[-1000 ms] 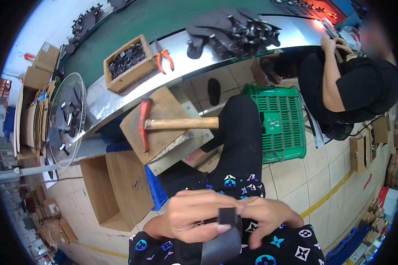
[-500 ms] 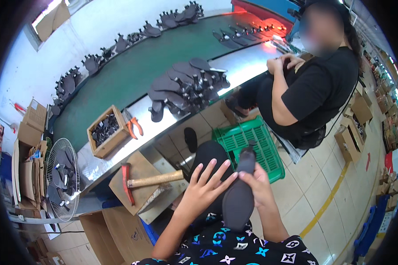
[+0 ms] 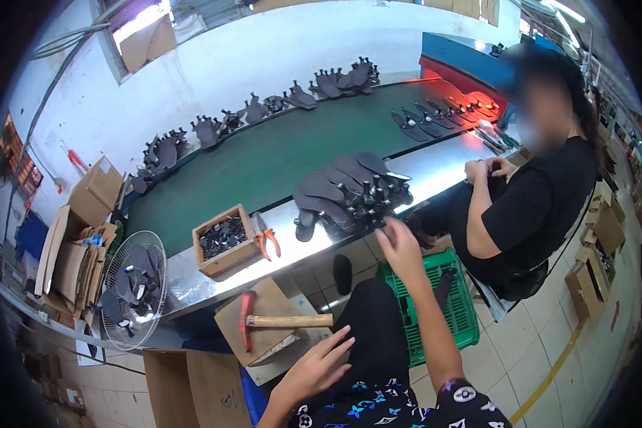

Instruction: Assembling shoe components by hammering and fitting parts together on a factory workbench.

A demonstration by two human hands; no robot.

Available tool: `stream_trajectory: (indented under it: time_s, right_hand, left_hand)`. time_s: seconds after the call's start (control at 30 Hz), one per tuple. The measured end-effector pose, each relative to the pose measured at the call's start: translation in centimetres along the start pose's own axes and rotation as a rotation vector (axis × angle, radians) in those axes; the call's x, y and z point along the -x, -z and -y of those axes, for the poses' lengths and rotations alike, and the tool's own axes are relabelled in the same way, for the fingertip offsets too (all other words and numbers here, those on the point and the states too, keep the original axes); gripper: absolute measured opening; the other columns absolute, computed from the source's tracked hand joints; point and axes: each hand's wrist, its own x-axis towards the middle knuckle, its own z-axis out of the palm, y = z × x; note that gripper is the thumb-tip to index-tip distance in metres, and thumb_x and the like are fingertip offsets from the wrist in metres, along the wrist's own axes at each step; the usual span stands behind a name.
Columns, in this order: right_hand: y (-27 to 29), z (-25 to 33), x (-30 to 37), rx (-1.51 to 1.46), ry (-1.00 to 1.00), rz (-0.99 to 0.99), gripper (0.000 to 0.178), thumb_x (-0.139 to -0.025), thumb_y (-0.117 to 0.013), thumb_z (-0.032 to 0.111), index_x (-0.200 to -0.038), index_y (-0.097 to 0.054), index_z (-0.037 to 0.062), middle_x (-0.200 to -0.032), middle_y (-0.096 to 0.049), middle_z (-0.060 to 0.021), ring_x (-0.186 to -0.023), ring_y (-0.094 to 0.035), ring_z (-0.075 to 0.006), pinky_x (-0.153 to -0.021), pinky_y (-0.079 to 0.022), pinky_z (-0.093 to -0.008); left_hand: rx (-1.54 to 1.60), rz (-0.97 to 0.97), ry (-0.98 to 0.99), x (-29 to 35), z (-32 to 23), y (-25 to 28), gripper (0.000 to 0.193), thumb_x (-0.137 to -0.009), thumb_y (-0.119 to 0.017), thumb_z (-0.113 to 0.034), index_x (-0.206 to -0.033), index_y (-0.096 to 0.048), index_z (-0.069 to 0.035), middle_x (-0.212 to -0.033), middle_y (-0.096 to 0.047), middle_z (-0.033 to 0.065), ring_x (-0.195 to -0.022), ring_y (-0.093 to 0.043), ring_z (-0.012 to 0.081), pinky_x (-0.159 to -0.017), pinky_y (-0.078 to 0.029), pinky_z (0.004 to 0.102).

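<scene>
The bench's metal ledge (image 3: pixel 182 289) bears a wooden box (image 3: pixel 232 261) of small dark parts, orange-handled pliers (image 3: pixel 267 234) just beside it, and a pile of dark soles (image 3: pixel 328 189). The green belt (image 3: pixel 264 164) carries a spaced row of soles (image 3: pixel 414 128) under red light. A hammer (image 3: pixel 292 322) lies flat across a tan block (image 3: pixel 267 294).

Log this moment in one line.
left hand: open, near hammer | right hand: at sole pile, contact unclear | hammer: on block

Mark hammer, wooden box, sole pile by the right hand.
Hammer (image 3: pixel 289 322): head view, middle of the wooden handle.
Wooden box (image 3: pixel 230 259): head view, outer wall facing the wearer.
Sole pile (image 3: pixel 322 187): head view, flat face of one dark sole.
</scene>
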Motion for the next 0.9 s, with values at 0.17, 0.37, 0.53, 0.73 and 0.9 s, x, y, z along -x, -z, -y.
stream_trajectory:
  time_s: [0.17,0.37,0.53,0.73,0.9]
  right_hand:
    - [-7.2,7.6,-13.8,0.57,0.261,0.007,0.032,-0.084,-0.072,0.024,-0.11,-0.063,0.0068,-0.104,-0.057,-0.0085,-0.104,-0.053,-0.0291,-0.09,-0.042,-0.0428]
    - [-4.9,23.5,-12.2,0.289,1.068,0.067,0.015,-0.077,-0.067,0.009,-0.091,-0.063,0.0108,-0.107,-0.057,-0.0043,-0.109,-0.052,-0.0239,-0.1,-0.04,-0.0416]
    - [-3.4,29.9,-1.9,-0.061,1.378,0.211,0.036,-0.08,-0.071,0.021,-0.116,-0.065,0.0201,-0.127,-0.058,0.0009,-0.125,-0.049,-0.0206,-0.107,-0.041,-0.0401]
    - [-8.2,22.7,6.0,0.08,0.495,0.48,0.113,-0.07,-0.08,0.056,-0.153,-0.022,0.0046,-0.137,-0.053,-0.0196,-0.131,-0.046,-0.0387,-0.098,-0.047,-0.0447]
    - [-4.4,13.5,13.1,0.349,-0.046,0.612,0.079,-0.073,-0.084,0.048,-0.129,-0.054,0.0033,-0.082,-0.07,-0.0181,-0.069,-0.07,-0.0314,-0.06,-0.054,-0.0415]
  left_hand:
    - [-0.037,-0.166,-0.012,0.2,-1.7,3.3,0.053,-0.087,-0.072,-0.01,-0.136,-0.054,-0.004,-0.149,-0.044,0.0185,-0.132,-0.049,0.0382,-0.108,-0.043,0.0432]
    - [-0.639,-0.708,0.201,1.4,-3.5,9.4,0.079,-0.075,-0.082,-0.018,-0.141,-0.044,0.0,-0.15,-0.038,0.024,-0.141,-0.032,0.0451,-0.115,-0.029,0.0494]
    - [-0.221,-0.798,0.516,3.4,-3.7,12.7,0.071,-0.079,-0.081,-0.018,-0.136,-0.042,0.001,-0.125,-0.059,0.0204,-0.113,-0.061,0.0299,-0.091,-0.049,0.0387]
    - [0.699,-1.076,0.431,7.4,-0.8,8.7,0.048,-0.098,-0.062,-0.01,-0.139,-0.039,0.0,-0.124,-0.056,0.0081,-0.112,-0.054,0.0147,-0.099,-0.042,0.0281]
    - [0.593,-1.105,0.378,5.8,4.4,5.4,0.071,-0.098,-0.056,-0.003,-0.156,-0.015,0.001,-0.152,-0.035,0.0187,-0.138,-0.038,0.0254,-0.116,-0.027,0.0349]
